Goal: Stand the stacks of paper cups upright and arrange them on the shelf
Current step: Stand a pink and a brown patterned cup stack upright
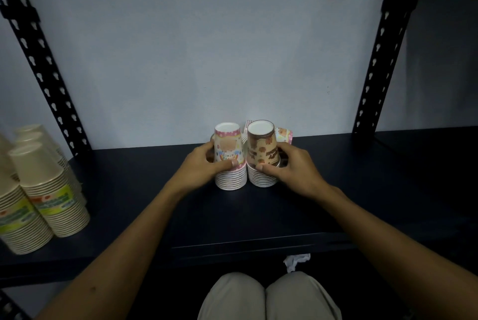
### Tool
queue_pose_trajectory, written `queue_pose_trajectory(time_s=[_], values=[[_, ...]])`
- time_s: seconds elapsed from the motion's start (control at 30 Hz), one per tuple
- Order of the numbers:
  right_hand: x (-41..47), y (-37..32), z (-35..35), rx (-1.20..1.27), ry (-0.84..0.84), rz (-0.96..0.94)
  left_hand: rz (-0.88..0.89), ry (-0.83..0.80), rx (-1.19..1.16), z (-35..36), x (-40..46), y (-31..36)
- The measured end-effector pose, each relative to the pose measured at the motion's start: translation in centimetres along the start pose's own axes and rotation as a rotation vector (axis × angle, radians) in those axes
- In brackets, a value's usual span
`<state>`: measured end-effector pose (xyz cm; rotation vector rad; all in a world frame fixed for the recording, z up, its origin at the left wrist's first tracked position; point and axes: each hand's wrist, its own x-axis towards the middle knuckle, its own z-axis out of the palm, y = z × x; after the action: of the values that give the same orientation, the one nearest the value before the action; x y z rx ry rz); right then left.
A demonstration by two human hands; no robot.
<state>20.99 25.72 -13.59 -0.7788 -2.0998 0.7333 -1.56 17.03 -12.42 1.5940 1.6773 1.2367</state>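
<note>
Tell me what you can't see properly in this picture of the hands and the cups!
- Cups behind the pink stack and brown stack: head view, mostly hidden by those stacks, so their number is unclear.
- Left hand fingers: wrapped behind the pink stack.
- Beige stacks: cut off by the left edge.
- Print on the brown stack: too blurred to read.
- White scrap under the shelf: too dim to identify.

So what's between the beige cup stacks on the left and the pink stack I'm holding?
Only bare dark shelf between the beige stacks and the pink stack, in the head view.
</note>
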Motion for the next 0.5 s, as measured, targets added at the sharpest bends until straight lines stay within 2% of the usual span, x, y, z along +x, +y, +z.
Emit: queue_pose_trajectory(time_s=[0.17,0.5], values=[[-0.5,1.3,0.8,0.182,0.040,0.140,-0.069,0.100,-0.166,1.4,-0.8,-1.1],[-1.0,1.0,0.5,0.263,-0.061,0.188,-0.050,0.094,-0.064,2.0,-1.6,-2.3]])
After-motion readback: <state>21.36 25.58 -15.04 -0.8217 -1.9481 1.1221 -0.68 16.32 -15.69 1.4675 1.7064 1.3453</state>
